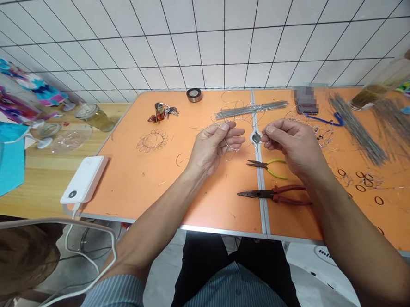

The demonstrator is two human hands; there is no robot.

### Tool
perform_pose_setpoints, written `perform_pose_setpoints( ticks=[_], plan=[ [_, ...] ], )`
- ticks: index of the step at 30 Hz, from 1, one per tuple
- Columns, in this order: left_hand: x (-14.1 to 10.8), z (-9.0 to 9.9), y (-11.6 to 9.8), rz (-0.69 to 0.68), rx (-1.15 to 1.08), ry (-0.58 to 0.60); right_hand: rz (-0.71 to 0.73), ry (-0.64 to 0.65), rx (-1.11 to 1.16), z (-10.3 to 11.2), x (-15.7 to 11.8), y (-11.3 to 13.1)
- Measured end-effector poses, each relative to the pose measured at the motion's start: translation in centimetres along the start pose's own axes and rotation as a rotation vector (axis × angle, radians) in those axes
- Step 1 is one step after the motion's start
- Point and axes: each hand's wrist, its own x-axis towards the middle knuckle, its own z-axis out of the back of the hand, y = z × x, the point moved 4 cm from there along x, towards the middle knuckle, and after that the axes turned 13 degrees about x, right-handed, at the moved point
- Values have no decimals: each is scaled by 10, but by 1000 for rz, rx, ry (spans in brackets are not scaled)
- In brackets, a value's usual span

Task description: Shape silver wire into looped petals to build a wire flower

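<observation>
Above the middle of the orange folding table, my left hand (216, 145) pinches a thin bent wire (231, 148) between thumb and forefinger, its other fingers loosely curled. To its right, my right hand (289, 142) is closed in a pinch; what sits between those fingertips is too fine to make out. Under the hands lie small yellow-handled pliers (267, 166) and larger red-handled long-nose pliers (275, 194). Beyond them rests a bundle of straight wires (251, 110). A ring of looped wire (152, 141) lies to the left.
A white power bank (84, 179) with a cable sits at the left edge. Keys (164, 111) and a tape roll (194, 95) lie farther back. At right are wire bundles (359, 130), a phone (306, 100), a glass bottle (386, 83) and several dark rings (361, 188). A tiled wall (212, 38) stands behind.
</observation>
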Motion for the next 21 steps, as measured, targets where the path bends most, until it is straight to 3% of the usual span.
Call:
perform_pose_setpoints(
  ticks=[8,14,21],
  plan=[
    [-3,3,-1,-50,31,-36,178,-68,-229,-9,-7,13],
    [-2,2,-2,-17,17,-33,412,6,-497,-11,-10,9],
    [-1,4,-4,-7,30,7,493,80,-628,-10,-9,10]
  ],
)
